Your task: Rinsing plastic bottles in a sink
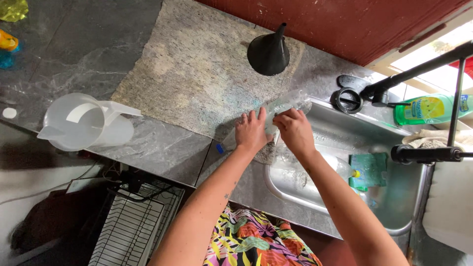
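Two hands meet on a clear plastic bottle (283,109) lying tilted across the edge between the worktop (162,143) and the sink (394,197). It looks empty, though glare makes this uncertain; the black funnel (268,51) and the jug (81,123) stand apart, unused. The left hand (251,132) wraps the bottle's middle, fingers curled over it. The right hand (294,129) pinches its side, wrist bent above the basin.
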